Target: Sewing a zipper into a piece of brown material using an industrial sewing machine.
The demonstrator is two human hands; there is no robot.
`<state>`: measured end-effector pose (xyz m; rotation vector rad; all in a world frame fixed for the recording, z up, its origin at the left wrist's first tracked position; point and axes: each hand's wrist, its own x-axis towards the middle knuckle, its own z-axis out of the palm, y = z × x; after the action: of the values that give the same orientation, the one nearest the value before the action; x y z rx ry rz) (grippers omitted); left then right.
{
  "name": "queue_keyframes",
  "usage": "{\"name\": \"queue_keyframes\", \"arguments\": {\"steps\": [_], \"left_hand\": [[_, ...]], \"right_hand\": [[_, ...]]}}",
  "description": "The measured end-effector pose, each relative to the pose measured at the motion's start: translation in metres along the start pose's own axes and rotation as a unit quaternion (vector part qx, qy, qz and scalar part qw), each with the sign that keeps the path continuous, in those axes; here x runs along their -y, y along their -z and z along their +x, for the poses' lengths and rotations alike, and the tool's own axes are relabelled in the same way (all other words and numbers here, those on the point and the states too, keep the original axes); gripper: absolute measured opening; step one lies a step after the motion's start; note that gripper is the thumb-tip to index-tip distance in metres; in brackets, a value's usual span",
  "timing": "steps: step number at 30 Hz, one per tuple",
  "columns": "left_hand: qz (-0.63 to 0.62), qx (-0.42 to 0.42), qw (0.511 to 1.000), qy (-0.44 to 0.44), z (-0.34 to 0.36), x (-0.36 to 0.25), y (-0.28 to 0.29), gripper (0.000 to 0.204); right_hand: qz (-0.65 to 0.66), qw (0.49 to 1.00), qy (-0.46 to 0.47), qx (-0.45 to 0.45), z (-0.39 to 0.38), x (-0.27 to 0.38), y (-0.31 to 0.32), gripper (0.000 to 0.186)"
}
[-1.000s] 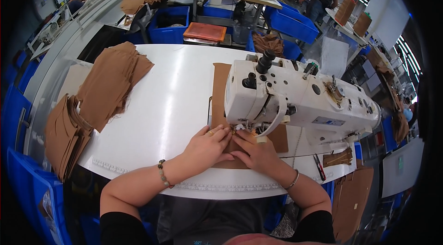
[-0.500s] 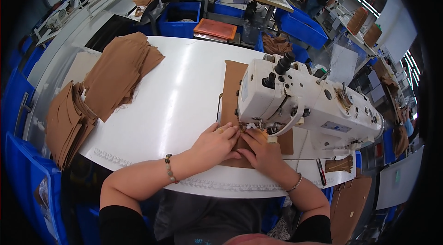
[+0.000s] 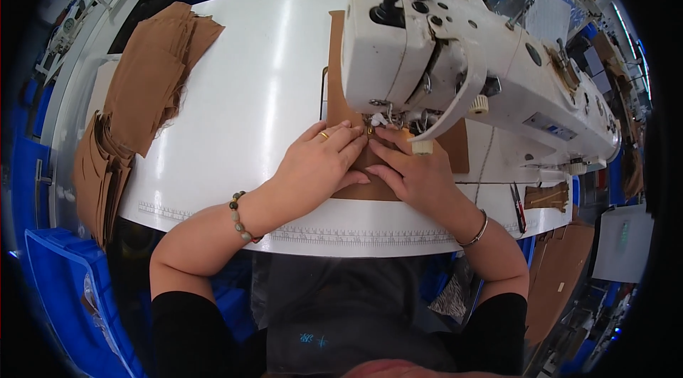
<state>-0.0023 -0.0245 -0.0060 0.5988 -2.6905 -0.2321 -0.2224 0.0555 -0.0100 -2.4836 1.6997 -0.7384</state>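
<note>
A piece of brown fabric (image 3: 384,190) lies on the white table beneath the head of a white sewing machine (image 3: 420,51). My left hand (image 3: 320,154) rests flat on the fabric, fingers stretched toward the needle area, a ring on one finger. Just across from it my right hand (image 3: 416,164) presses on the same fabric with its fingers spread and its thumb near the left thumb. The fingertips of both hands come close to the presser foot (image 3: 371,130). The machine head partly hides the needle area and the right fingertips.
Brown cut pieces lie in a stack (image 3: 153,72), with more hanging over the left edge (image 3: 103,179). Red-and-black snips (image 3: 518,207) lie at the right beside a small brown piece (image 3: 546,197). Blue bins (image 3: 71,257) stand around the table (image 3: 235,93).
My view has tilted down and come closer, so the table and machine appear higher and larger. Both hands remain on the fabric by the presser foot, with little visible shift.
</note>
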Motion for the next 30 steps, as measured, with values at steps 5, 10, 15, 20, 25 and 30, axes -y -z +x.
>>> {"name": "queue_keyframes", "arguments": {"steps": [5,10,15,20,25,30], "left_hand": [[-0.002,0.034,0.999,0.011,0.001,-0.003,0.004,0.06],[0.023,0.024,0.999,-0.002,0.0,-0.006,0.004,0.067],[0.031,0.02,0.999,-0.004,0.0,-0.005,0.005,0.069],[0.024,0.02,1.0,0.003,-0.003,-0.004,0.007,0.068],[0.03,0.017,0.999,-0.007,0.001,-0.003,0.005,0.068],[0.041,0.014,0.999,-0.005,0.004,0.0,0.001,0.066]], "right_hand": [[-0.003,0.998,0.05,-0.044,-0.006,-0.002,-0.003,0.039],[0.027,0.998,0.039,-0.034,-0.004,0.003,0.002,0.042],[0.025,0.996,0.056,-0.059,-0.004,0.002,-0.002,0.043],[0.024,0.998,0.044,-0.035,-0.003,0.005,-0.002,0.042],[0.01,0.998,0.034,-0.042,-0.006,-0.001,-0.005,0.044],[-0.005,0.997,0.035,-0.075,-0.001,-0.002,-0.01,0.044]]}}
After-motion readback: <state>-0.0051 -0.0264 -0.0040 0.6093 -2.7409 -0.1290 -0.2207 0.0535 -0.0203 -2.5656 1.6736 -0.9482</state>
